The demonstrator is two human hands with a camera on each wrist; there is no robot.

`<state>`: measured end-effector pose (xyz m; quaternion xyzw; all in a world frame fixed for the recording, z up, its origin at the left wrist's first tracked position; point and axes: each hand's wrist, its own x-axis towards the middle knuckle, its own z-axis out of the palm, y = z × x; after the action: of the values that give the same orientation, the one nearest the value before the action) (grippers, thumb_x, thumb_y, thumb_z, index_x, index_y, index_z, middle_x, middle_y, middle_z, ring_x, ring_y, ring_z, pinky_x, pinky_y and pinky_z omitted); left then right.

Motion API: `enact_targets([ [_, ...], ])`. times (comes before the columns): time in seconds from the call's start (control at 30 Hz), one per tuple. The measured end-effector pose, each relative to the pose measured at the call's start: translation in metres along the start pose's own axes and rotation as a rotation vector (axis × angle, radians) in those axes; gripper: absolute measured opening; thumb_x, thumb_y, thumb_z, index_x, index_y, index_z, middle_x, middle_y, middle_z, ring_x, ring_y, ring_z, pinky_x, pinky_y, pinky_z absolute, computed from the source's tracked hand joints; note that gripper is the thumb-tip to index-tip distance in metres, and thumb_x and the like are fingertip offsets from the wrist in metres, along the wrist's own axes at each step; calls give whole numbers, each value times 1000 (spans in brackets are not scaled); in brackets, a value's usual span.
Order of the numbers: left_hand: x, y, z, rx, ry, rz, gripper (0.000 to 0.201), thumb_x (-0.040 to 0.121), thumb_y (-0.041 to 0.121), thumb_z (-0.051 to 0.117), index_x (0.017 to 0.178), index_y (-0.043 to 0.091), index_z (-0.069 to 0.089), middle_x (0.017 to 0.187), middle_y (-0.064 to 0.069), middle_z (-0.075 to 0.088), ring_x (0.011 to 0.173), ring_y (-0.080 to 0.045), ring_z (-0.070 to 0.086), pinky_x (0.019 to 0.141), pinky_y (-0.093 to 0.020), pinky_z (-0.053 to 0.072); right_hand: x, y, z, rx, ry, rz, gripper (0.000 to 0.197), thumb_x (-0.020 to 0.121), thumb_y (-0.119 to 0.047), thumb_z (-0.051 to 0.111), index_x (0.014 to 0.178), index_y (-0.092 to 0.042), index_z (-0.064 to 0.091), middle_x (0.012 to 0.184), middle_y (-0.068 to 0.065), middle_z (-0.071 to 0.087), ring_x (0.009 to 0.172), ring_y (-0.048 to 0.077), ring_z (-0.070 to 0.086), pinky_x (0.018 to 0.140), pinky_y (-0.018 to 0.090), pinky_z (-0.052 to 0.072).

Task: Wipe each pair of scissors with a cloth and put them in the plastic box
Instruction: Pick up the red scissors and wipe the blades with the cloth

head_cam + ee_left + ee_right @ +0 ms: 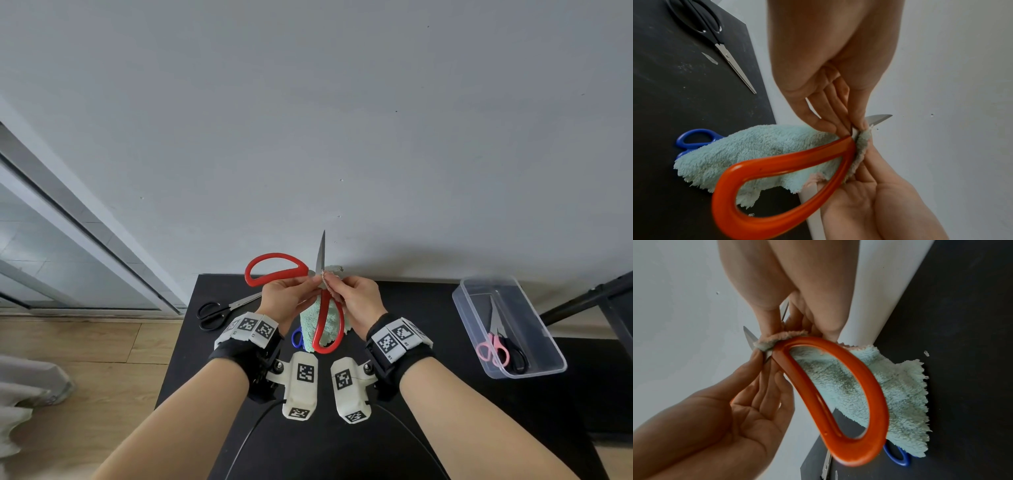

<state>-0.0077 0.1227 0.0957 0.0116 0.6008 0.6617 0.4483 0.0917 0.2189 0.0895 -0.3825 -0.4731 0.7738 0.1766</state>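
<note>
You hold the big scissors (322, 291) above the middle of the table (428, 394), with the cloth (325, 325) hanging behind their lower handle. One pair of scissors (222, 310) lies at the table's far left corner, another (297, 337) under the cloth. The plastic box (551, 346) sits at the right edge, with two pairs (501, 349) in it.

A black desk (428, 394) is carrying black-handled scissors (219, 310) at its far left, blue-handled scissors (297, 337) near the middle, and a clear plastic box (534, 339) sitting at the right.
</note>
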Motion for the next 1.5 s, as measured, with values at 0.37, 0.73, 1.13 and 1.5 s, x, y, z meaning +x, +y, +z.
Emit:
enact_targets([
  [0.37,4,5,-7,52,19,16,13,80,8,71,90,0,70,83,-9,74,76,-15,71,79,-28,57,4,-1,-8,39,33,25,18,85,-14,67,91,3,71,98,25,69,87,32,67,86,42,55],
  [0.73,2,7,-14,90,16,36,6,80,7,72,85,3,72,81,-8,74,74,-14,71,70,-24,57,2,-8,-25,-27,8,-37,18,74,-26,75,76,-9,77,91,35,56,91,34,46,83,62,42],
  [1.13,8,19,-34,156,10,4,9,83,11,71,89,5,69,79,-8,68,71,-19,59,65,-23,47,10,-28,-77,68,25,-35,12,87,-4,61,85,6,66,81,11,67,78,17,66,79,25,54],
  [1.5,0,23,-18,416,-99,23,10,77,16,76,84,9,75,74,-4,67,71,-19,44,57,-20,35,6,-31,-37,-180,-245,-3,15,70,-25,75,75,-10,76,59,6,58,56,23,42,51,31,27],
])
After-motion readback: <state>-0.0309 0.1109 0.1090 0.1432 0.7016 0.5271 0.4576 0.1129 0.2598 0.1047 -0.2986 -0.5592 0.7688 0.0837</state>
